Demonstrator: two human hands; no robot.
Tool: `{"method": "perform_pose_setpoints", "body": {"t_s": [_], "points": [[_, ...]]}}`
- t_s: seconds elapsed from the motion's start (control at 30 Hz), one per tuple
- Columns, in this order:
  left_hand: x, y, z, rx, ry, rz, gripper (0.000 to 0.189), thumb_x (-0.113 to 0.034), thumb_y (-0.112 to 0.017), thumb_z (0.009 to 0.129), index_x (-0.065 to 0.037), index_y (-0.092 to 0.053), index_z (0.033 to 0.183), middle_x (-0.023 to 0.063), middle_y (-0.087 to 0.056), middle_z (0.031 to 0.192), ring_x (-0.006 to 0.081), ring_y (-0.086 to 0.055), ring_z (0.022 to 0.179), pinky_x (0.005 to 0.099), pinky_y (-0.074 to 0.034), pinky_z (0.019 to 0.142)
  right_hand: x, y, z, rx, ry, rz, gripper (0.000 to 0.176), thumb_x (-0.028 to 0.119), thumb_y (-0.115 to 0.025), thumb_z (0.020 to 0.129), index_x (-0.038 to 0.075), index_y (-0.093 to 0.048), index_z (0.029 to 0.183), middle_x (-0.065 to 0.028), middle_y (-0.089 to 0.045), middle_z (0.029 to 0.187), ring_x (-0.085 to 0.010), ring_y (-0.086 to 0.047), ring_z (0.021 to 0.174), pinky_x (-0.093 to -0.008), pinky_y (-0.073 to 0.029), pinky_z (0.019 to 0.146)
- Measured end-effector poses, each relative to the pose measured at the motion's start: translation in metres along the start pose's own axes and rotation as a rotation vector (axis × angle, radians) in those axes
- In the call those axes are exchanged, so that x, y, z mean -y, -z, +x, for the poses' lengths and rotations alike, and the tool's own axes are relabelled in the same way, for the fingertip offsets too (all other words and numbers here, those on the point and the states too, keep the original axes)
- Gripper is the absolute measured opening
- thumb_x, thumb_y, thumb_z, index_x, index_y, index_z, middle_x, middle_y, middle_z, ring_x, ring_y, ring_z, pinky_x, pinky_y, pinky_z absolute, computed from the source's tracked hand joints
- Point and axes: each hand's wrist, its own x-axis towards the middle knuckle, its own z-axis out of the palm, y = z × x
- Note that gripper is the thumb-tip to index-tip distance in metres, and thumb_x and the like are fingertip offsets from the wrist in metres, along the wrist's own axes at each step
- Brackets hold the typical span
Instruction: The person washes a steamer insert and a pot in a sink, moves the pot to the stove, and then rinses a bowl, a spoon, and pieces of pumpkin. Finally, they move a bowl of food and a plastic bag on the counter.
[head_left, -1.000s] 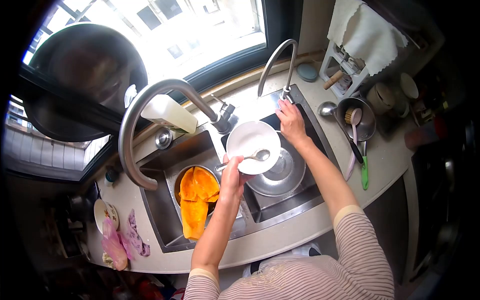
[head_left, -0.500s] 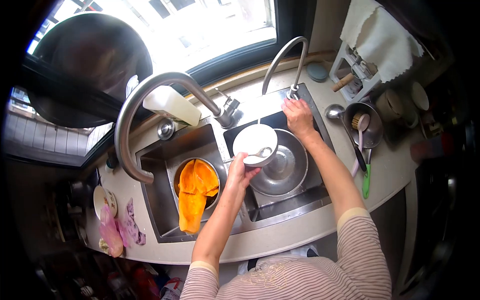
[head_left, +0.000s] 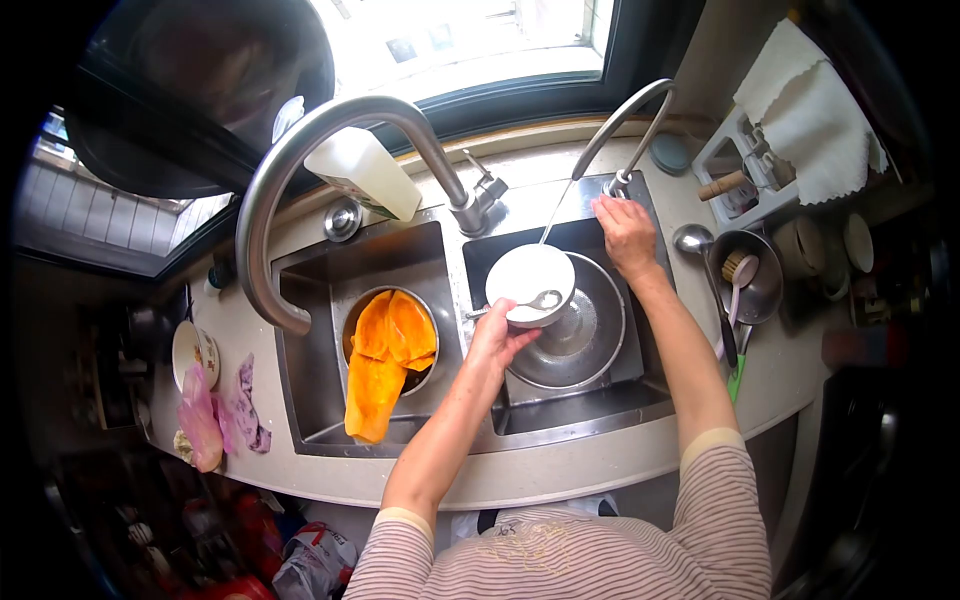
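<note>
A white bowl (head_left: 530,274) with a metal spoon (head_left: 546,300) across it is in my left hand (head_left: 500,335), which grips its near rim over the right sink basin. Water runs in a thin stream from the slim curved tap (head_left: 668,90) into the bowl. My right hand (head_left: 628,235) is closed at the base of that tap, by its handle (head_left: 617,186); the fingertips are partly hidden. Beneath the bowl, a large metal pan (head_left: 585,350) rests in the basin. Orange pumpkin pieces (head_left: 380,380) lie in a metal bowl in the left basin.
A large faucet (head_left: 290,150) arches over the left basin. Behind it are a white jug (head_left: 375,175) and a wok. To the right are a ladle (head_left: 692,238), a metal strainer or pan with a brush, and a cloth-draped rack. A patterned bowl and pink bag are left.
The whole view has shifted, so the sinks sit a little differently in frame. My hands stay at the bowl and tap. The water stream into the bowl now shows longer.
</note>
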Motion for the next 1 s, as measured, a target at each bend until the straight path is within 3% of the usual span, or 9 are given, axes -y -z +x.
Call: {"method": "perform_pose_setpoints", "body": {"t_s": [0.27,0.37,0.47,0.57,0.63,0.7,0.8,0.9,1.0], "points": [[0.004,-0.012,-0.005,-0.023,-0.203,0.080,0.055,-0.010,-0.050,0.078,-0.013,-0.029,0.129,0.0152,-0.049,0.117,0.0284,-0.058,0.097,0.0402,-0.055,0.068,-0.008,0.004,0.001,-0.021,-0.027,-0.014,0.022,0.005,-0.058,0.073,0.010,-0.065,0.093,-0.0078,-0.057,0.096,-0.0251,-0.055,0.092,-0.0335,-0.049,0.075],[0.003,-0.016,-0.007,-0.055,-0.335,0.130,0.061,-0.006,-0.049,0.075,-0.009,-0.026,0.131,0.0151,-0.045,0.119,0.0271,-0.052,0.105,0.0426,-0.049,0.078,-0.009,0.005,0.002,-0.042,-0.029,0.000,0.019,0.006,-0.058,0.073,0.009,-0.065,0.090,-0.0085,-0.056,0.093,-0.0258,-0.055,0.091,-0.0337,-0.049,0.074],[0.003,-0.016,-0.002,-0.036,-0.502,0.108,0.059,-0.004,-0.049,0.075,-0.005,-0.028,0.130,0.0131,-0.046,0.118,0.0229,-0.051,0.103,0.0342,-0.046,0.083,-0.006,0.006,0.004,-0.022,-0.048,0.011,0.015,0.007,-0.059,0.074,0.008,-0.064,0.087,-0.0089,-0.055,0.089,-0.0260,-0.054,0.088,-0.0345,-0.049,0.073],[0.005,-0.009,0.007,-0.039,-0.658,0.216,0.058,-0.006,-0.050,0.074,-0.011,-0.031,0.129,0.0110,-0.049,0.114,0.0196,-0.058,0.093,0.0303,-0.054,0.062,-0.005,0.003,0.005,-0.003,-0.057,0.005,0.011,0.008,-0.059,0.074,0.008,-0.062,0.085,-0.0087,-0.053,0.085,-0.0256,-0.054,0.085,-0.0352,-0.049,0.071],[0.005,-0.012,0.002,-0.096,-0.631,0.207,0.057,-0.008,-0.050,0.074,-0.011,-0.033,0.128,0.0090,-0.050,0.112,0.0179,-0.057,0.092,0.0292,-0.052,0.062,0.000,0.004,0.009,0.002,-0.049,0.002,0.009,0.009,-0.059,0.074,0.008,-0.061,0.083,-0.0078,-0.052,0.083,-0.0254,-0.053,0.082,-0.0352,-0.049,0.068],[0.004,-0.016,-0.010,-0.112,-0.574,0.189,0.057,-0.004,-0.049,0.075,-0.002,-0.030,0.129,0.0134,-0.048,0.114,0.0199,-0.050,0.104,0.0267,-0.043,0.084,-0.002,0.007,0.009,0.006,-0.053,-0.022,0.008,0.009,-0.059,0.074,0.008,-0.061,0.082,-0.0070,-0.052,0.083,-0.0252,-0.053,0.082,-0.0347,-0.049,0.067],[0.003,-0.019,-0.023,-0.158,-0.448,0.188,0.058,-0.008,-0.051,0.077,-0.007,-0.027,0.129,0.0134,-0.048,0.115,0.0213,-0.056,0.096,0.0317,-0.050,0.069,-0.001,0.003,0.007,0.025,-0.056,-0.059,0.009,0.007,-0.057,0.073,0.008,-0.061,0.080,-0.0060,-0.053,0.081,-0.0244,-0.053,0.083,-0.0338,-0.050,0.066],[0.008,-0.013,-0.019,-0.197,-0.343,0.166,0.051,-0.011,-0.050,0.079,-0.009,-0.029,0.126,0.0141,-0.052,0.111,0.0230,-0.062,0.088,0.0337,-0.055,0.061,-0.001,0.002,0.007,0.015,-0.044,-0.081,0.009,0.007,-0.056,0.073,0.007,-0.062,0.080,-0.0064,-0.053,0.080,-0.0241,-0.053,0.084,-0.0330,-0.049,0.068],[0.009,-0.010,-0.018,-0.170,-0.231,0.101,0.048,-0.011,-0.048,0.081,-0.005,-0.030,0.124,0.0179,-0.053,0.111,0.0274,-0.062,0.091,0.0387,-0.056,0.068,0.001,0.000,0.008,0.013,-0.041,-0.098,0.009,0.007,-0.056,0.073,0.007,-0.061,0.079,-0.0067,-0.053,0.079,-0.0241,-0.053,0.083,-0.0326,-0.049,0.069]]}}
